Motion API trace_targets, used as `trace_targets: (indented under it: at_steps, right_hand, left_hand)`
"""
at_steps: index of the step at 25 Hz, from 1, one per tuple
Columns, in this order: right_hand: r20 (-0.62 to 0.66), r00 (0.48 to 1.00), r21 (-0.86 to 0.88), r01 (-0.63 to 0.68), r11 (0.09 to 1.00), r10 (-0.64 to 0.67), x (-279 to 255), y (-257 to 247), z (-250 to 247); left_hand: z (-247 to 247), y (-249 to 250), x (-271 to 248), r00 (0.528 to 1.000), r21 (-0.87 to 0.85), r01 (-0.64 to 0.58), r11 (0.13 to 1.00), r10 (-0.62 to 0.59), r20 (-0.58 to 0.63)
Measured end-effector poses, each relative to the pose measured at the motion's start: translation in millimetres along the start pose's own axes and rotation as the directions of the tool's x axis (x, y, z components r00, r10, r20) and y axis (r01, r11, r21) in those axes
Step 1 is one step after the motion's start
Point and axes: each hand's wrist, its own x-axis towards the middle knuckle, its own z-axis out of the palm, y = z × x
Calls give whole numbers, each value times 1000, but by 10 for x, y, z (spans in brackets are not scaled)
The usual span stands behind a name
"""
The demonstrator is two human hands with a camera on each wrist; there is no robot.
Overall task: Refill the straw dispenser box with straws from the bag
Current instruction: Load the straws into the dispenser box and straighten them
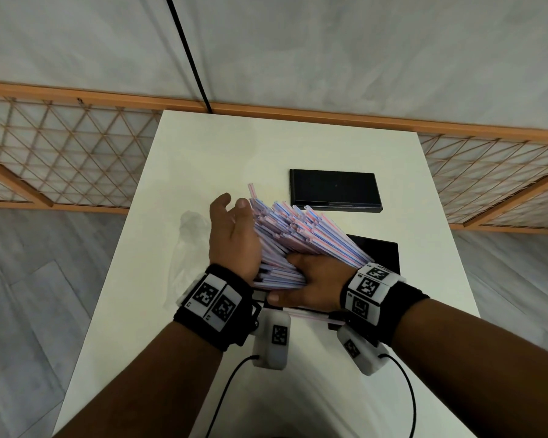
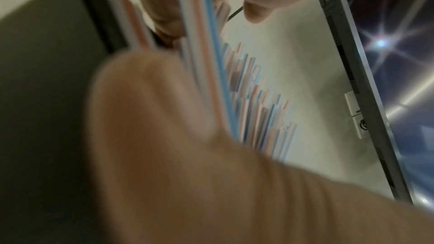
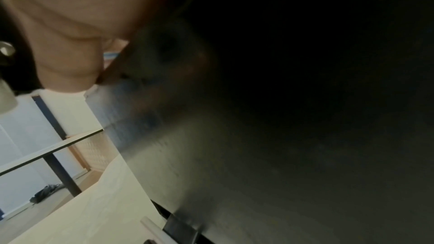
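Cupped flat, the left hand (image 1: 231, 235) presses the left flank of the straws (image 1: 298, 235), fingers straight; the emptied bag (image 1: 187, 248) lies at the table's (image 1: 203, 147) left edge. Rightward, the right hand (image 1: 310, 286) clasps the bundle's near end over the black dispenser box (image 1: 380, 251), its lid (image 1: 334, 191) beyond. Unbagging looks done; seating remains.
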Motion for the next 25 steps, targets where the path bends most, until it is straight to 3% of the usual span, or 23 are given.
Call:
trace_targets:
  at_steps: [3,8,11,14,18,22,25]
  right_hand:
    - [-4,1000,-36,-11,999,11,4,-18,11]
    - [-151,987,-115,-67,991,49,-4,16,31]
    - [-124,991,-130,-68,989,52,-66,1,10]
    - [-82,997,-68,-18,997,12,-102,7,-15]
    - [-3,999,58,-34,998,35,-60,-30,-20]
    - [-135,991,-124,-20,992,3,-86,-89,-67]
    - [-197,980,-176,-71,982,36,-39,-14,35]
  left_hand:
    - [-7,7,5,999,34,-34,999,33,13]
    - [-23,-90,-78,995,157,-76,985,64,77]
    - [-17,-169,-99,982,192,-43,981,6,187]
    - [-29,-141,-63,983,141,78,987,-100,154]
    - [4,-173,-65,979,151,32,988,-62,193]
    - [-21,-167,-27,986,156,-9,988,-17,167]
    - [-65,-244,-27,968,372,-64,926,-34,250]
